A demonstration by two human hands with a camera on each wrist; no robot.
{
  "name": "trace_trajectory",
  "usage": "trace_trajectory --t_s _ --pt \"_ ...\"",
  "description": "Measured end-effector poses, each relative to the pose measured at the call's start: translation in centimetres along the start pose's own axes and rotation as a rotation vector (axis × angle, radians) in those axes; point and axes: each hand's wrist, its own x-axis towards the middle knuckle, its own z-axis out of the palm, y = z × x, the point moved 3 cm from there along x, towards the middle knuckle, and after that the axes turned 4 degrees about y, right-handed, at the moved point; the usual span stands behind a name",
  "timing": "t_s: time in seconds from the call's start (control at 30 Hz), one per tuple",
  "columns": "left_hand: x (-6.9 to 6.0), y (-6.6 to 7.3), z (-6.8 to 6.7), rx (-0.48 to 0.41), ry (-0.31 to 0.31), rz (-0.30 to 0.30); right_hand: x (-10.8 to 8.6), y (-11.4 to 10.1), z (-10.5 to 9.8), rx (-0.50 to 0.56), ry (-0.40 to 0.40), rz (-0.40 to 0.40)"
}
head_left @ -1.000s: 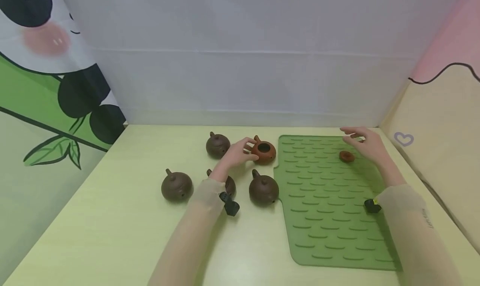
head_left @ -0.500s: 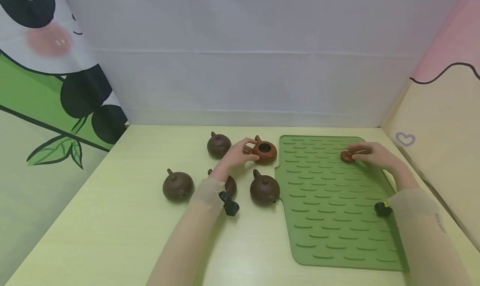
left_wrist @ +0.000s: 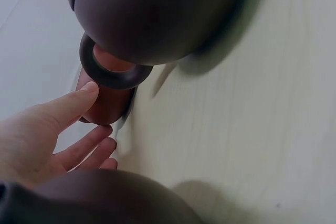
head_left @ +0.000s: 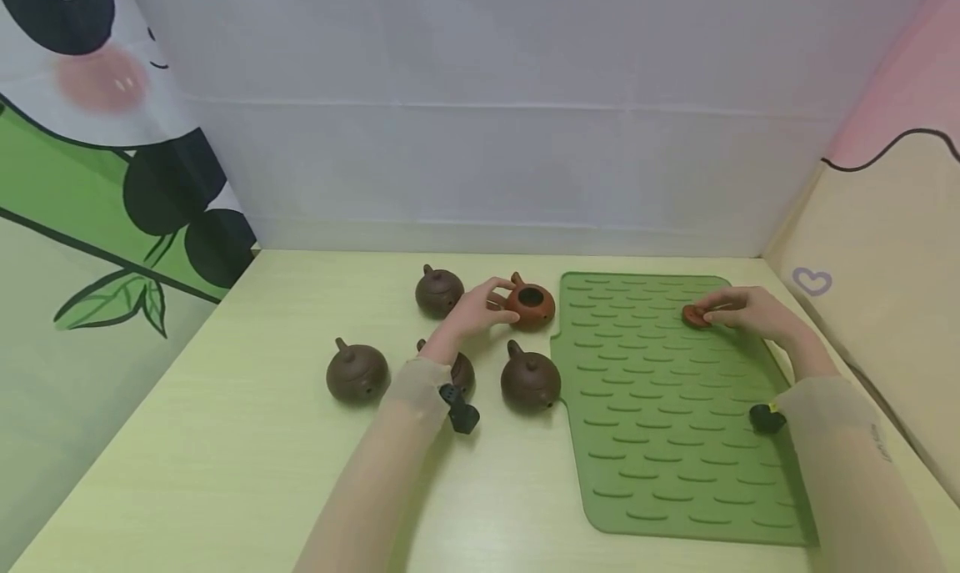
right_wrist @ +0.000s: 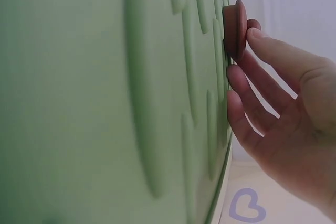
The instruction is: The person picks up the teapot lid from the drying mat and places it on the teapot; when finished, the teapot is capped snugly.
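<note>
My left hand (head_left: 480, 310) holds the side of a lidless reddish-brown teapot (head_left: 534, 312), thumb in front and fingers behind. In the left wrist view the thumb and fingers (left_wrist: 81, 153) lie at the pot's reddish body (left_wrist: 107, 106), partly hidden behind a dark teapot's ring handle (left_wrist: 118, 78). Over on the green mat (head_left: 645, 423), my right hand (head_left: 757, 313) pinches the small reddish-brown teapot lid (head_left: 693, 315). The right wrist view shows the thumb at the knob of the lid (right_wrist: 234, 30), which sits on or close against the mat.
Dark brown teapots with lids stand around the left arm: one behind (head_left: 437, 291), one at far left (head_left: 357, 374), one in front (head_left: 530, 381), and one partly hidden by the wrist (head_left: 462, 377). A pale cloth wall (head_left: 510, 164) borders the table's back.
My right hand has come down from above the mat and taken the lid's knob between thumb and fingers. The left hand has stayed at the reddish-brown teapot.
</note>
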Motion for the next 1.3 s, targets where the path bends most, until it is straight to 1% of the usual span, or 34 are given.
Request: trace_trajectory --t_s 0.23,0.27,0.4,0.47,0.53,0.63,0.77,0.87,1.0,1.1,1.17,1.3 --pt "0.0 -0.1 -0.1 -0.026 -0.017 -0.005 0.2 -0.5 -0.1 0.006 0.009 -0.006" --pt "-0.1 0.0 -0.2 -0.017 -0.013 0.010 0.2 -0.7 -0.1 0.003 0.014 -0.010" --pt "-0.2 0.1 -0.3 -0.015 -0.013 0.015 0.8 -2.0 0.1 0.005 0.038 -0.032" --pt "-0.2 0.1 -0.3 -0.016 -0.013 0.012 1.1 -2.9 0.2 0.017 0.045 -0.047" --pt "-0.1 0.0 -0.2 -0.022 -0.014 -0.003 1.5 -4.0 0.4 0.038 0.052 -0.052" --pt "-0.1 0.0 -0.1 -0.016 -0.012 0.001 2.1 -5.7 0.7 0.080 0.053 -0.062" --pt "-0.2 0.1 -0.2 -0.017 -0.010 0.002 2.7 -7.9 1.3 0.142 0.069 -0.042" --pt "-0.3 0.1 -0.3 -0.023 -0.008 -0.004 3.2 -9.6 2.2 0.205 0.074 -0.018" --pt "-0.3 0.0 -0.4 -0.028 -0.010 -0.010 3.9 -12.2 3.7 0.284 0.053 0.000" --pt "-0.3 0.1 -0.4 -0.033 -0.012 -0.009 4.4 -14.1 4.8 0.290 0.042 -0.007" --pt "-0.2 0.1 -0.3 -0.036 -0.012 -0.007 4.7 -15.2 5.3 0.287 0.039 -0.028" --pt "-0.2 0.0 -0.3 -0.042 -0.012 -0.008 5.5 -16.9 6.1 0.263 0.057 -0.065"
